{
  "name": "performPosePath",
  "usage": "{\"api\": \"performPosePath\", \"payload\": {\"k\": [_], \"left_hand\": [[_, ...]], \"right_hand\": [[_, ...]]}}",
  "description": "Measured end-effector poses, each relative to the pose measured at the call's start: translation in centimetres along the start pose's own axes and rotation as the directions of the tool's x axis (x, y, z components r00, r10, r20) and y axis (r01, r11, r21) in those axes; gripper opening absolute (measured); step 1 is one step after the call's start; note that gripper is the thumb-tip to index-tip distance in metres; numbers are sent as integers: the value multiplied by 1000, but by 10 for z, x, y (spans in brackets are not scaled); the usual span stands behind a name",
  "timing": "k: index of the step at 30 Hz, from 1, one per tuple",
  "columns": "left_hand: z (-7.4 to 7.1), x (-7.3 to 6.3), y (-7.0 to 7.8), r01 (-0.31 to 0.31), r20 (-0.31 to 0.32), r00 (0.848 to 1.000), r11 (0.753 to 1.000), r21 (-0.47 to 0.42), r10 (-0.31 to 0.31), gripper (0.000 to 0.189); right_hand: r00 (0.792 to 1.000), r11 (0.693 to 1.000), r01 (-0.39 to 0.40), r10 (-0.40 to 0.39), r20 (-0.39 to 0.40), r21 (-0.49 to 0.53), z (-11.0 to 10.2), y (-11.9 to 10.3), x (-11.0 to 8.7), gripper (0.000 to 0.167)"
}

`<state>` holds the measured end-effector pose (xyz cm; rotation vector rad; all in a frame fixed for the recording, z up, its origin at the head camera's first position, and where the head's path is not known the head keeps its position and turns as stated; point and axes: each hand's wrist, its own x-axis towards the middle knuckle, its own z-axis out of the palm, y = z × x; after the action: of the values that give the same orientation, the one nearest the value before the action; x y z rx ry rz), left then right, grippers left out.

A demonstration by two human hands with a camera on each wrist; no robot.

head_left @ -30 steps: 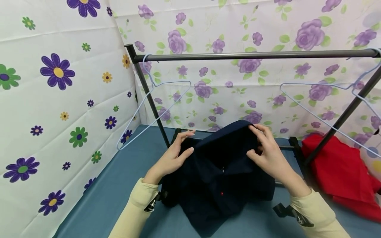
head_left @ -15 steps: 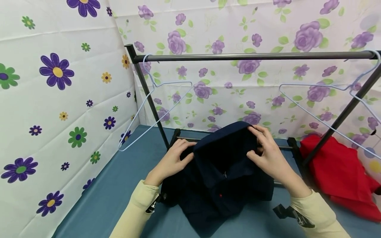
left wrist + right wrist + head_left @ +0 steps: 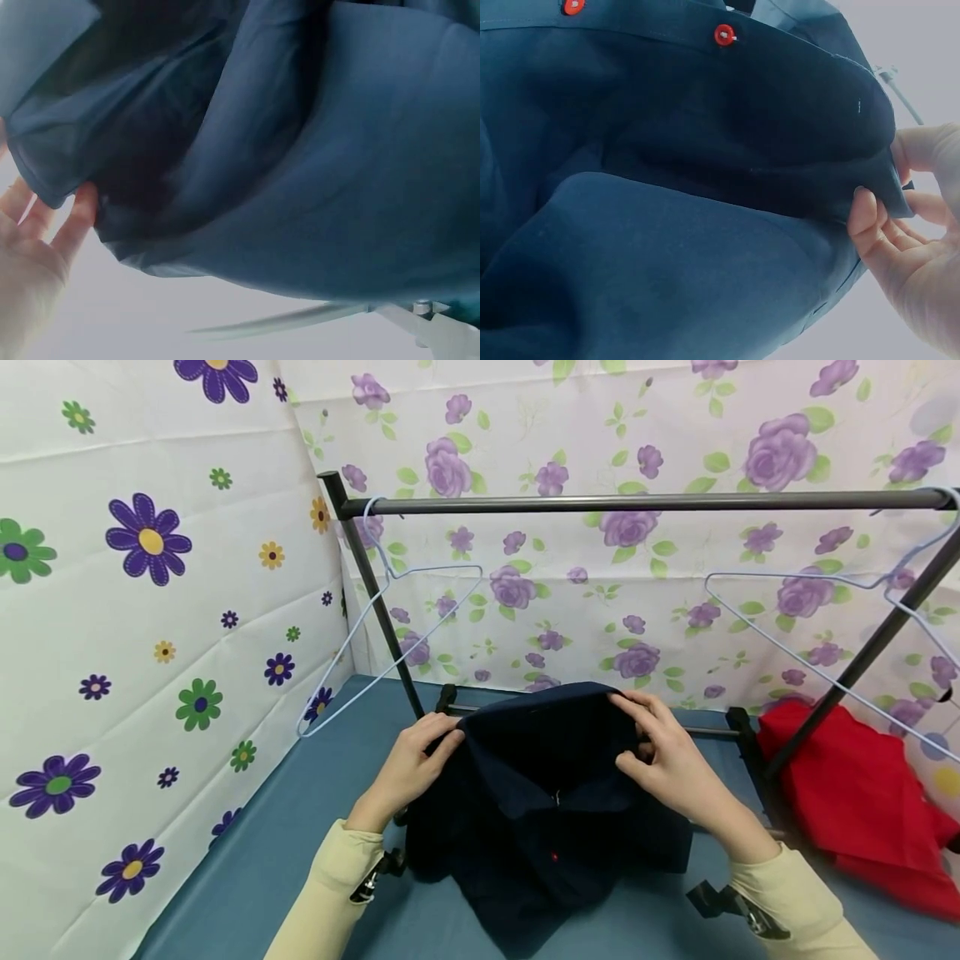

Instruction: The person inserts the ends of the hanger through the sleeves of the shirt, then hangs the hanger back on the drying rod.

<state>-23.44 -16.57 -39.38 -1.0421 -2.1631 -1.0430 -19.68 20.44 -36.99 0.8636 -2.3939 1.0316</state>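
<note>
A dark navy shirt [image 3: 525, 827] with red buttons [image 3: 724, 34] is raised off the table between both hands, its collar [image 3: 540, 702] spread at the top and its lower part spreading over the table. With thumb and fingers, my left hand [image 3: 408, 768] pinches the collar's left edge; a cloth corner lies between its fingers in the left wrist view. On the other side, my right hand [image 3: 671, 760] pinches the collar's right end, the fabric edge showing between thumb and fingers in the right wrist view. The shirt's back is hidden in the head view.
A dark metal rack [image 3: 600, 503] stands behind the shirt. One light blue hanger [image 3: 390, 668] hangs at its left end, another [image 3: 795, 652] at its right. Red cloth [image 3: 847, 802] lies at the right on the blue table [image 3: 285, 868]. Flowered curtains enclose the back and left.
My left hand has come onto the collar's left edge and drawn it left and slightly down, so the collar is spread wider. The right hand has moved slightly, keeping its pinch.
</note>
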Motion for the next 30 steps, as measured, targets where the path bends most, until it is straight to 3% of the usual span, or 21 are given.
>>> {"api": "performPosePath", "payload": {"k": [6,14,21,30], "left_hand": [[-1,2,4,7,-54,999,998,-58,-10,25],[1,12,20,62,-88,993,980,-190,-80,21],[-10,24,61,161,-52,982,948,-274,-182,20],[-6,23,63,232,19,972,934,-273,-236,19]], "right_hand": [[1000,1000,0,-1,2,5,0,1,-1,73],[1000,1000,-17,17,12,1,1,5,-4,74],[1000,1000,-24,24,12,0,1,5,-6,71],[997,998,-62,61,54,6,8,9,-14,60]]}}
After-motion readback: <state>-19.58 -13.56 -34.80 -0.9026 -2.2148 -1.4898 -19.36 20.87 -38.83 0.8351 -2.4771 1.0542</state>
